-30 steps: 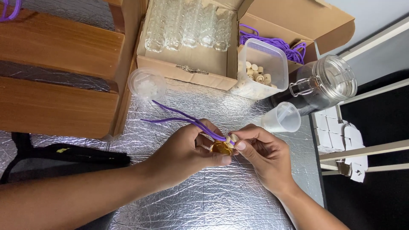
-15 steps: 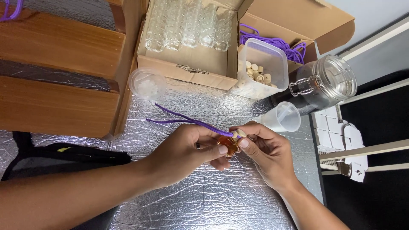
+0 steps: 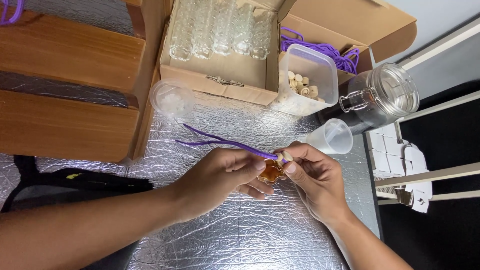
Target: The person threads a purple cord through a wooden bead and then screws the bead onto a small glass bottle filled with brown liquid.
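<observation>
Both hands meet over the silver foil surface (image 3: 240, 235). My left hand (image 3: 220, 177) pinches a purple cord (image 3: 220, 141) whose two loose ends trail up and to the left. My right hand (image 3: 315, 177) holds a small glass bottle (image 3: 271, 172) filled with amber liquid and stopped with a pale cork; the fingers grip its neck. The cord runs to the bottle's neck between the two hands. Fingers hide most of the bottle.
An open cardboard box (image 3: 220, 75) holds several empty small glass bottles (image 3: 220, 27). A clear tub of corks (image 3: 305, 82), more purple cord (image 3: 325, 50), a clamp-lid glass jar (image 3: 385, 97), a small plastic funnel (image 3: 332, 136) and a clear round lid (image 3: 172, 97) lie nearby. Wooden shelves (image 3: 65, 85) stand at left.
The hands and bottle have shifted slightly to the right and the cord has moved with them; its loose ends lie a little flatter.
</observation>
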